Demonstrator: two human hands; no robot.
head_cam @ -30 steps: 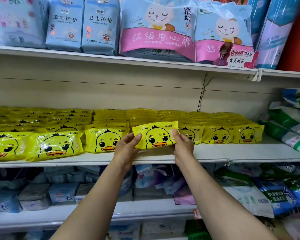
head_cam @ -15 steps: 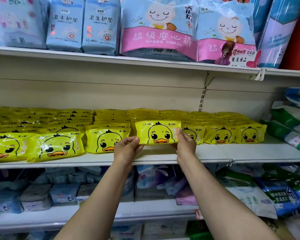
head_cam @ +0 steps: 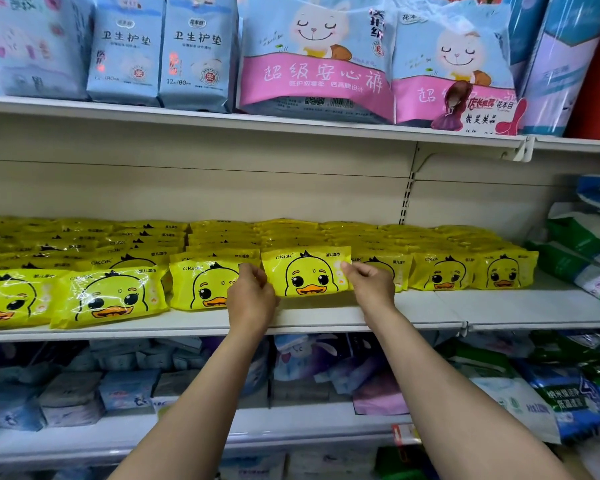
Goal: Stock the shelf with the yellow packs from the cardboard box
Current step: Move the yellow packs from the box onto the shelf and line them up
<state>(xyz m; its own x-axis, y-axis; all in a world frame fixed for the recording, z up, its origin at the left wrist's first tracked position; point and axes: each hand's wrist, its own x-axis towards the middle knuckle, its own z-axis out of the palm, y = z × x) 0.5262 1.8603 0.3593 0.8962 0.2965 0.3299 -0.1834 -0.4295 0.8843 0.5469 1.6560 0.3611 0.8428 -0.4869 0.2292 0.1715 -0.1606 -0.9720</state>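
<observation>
We have a single view, from a camera worn on the person's head. It faces straight into a store shelving unit at close range and tilts slightly down, so the middle shelf (head_cam: 326, 320) lies across the centre, the upper shelf (head_cam: 222, 117) runs near the top edge and a lower shelf (head_cam: 291, 424) sits near the bottom. Both forearms reach in from the bottom edge. The wide lens bends the shelf edges.
</observation>
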